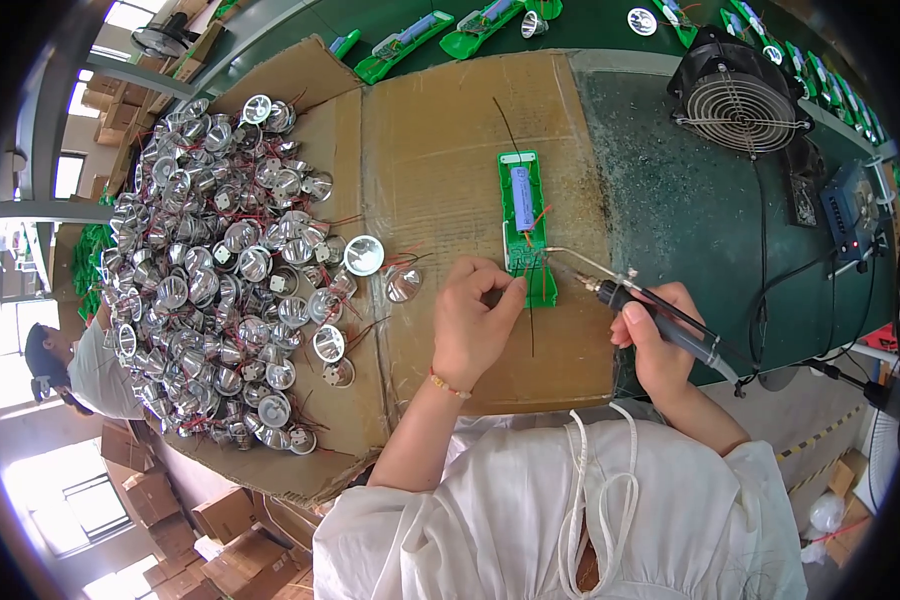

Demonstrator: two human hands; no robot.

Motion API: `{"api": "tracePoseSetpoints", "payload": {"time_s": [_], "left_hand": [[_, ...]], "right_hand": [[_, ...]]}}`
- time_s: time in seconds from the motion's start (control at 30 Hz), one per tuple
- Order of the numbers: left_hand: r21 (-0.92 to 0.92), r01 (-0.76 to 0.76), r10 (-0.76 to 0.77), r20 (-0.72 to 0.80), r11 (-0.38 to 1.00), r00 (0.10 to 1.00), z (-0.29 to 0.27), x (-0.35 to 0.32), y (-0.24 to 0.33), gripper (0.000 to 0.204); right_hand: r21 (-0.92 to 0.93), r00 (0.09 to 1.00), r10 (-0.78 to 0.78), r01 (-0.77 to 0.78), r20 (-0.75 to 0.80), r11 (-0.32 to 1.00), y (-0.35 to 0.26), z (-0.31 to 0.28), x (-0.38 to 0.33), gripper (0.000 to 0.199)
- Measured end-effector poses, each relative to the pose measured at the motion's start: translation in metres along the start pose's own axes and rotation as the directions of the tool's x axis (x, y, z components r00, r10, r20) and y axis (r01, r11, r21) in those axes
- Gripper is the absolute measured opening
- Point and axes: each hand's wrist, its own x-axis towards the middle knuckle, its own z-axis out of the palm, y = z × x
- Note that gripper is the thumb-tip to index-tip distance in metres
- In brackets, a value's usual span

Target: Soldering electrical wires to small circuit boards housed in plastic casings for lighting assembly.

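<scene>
At the cardboard-covered worktop (440, 130), the left hand (470, 320) pinches a thin wire against the green battery board (526, 225) at its 1 o'clock, the right hand (660, 335) grips the soldering iron (630, 295), tip touching; this joint looks underway, with the reflector pile (210, 270) at 9 o'clock waiting.

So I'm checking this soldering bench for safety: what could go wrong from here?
The left hand pinches a wire right beside the soldering iron tip at the green board, so a slip could burn the fingers. The battery cell sits close to the hot tip. The work lies on cardboard, which could scorch.
</scene>
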Motion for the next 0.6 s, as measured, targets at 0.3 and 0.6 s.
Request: {"api": "tracePoseSetpoints", "payload": {"time_s": [0.3,0.6], "left_hand": [[0.014,-0.033,0.033,-0.003,0.999,0.999,0.0,0.003,0.002,0.012],[0.27,0.004,-0.045,0.147,0.963,0.988,-0.001,0.028,0.02,0.017]], "right_hand": [[0.0,0.999,-0.035,0.035,-0.031,0.999,0.002,-0.01,0.001,0.016],[-0.131,0.983,-0.089,0.068,-0.162,0.989,0.007,-0.05,0.01,0.015]]}}
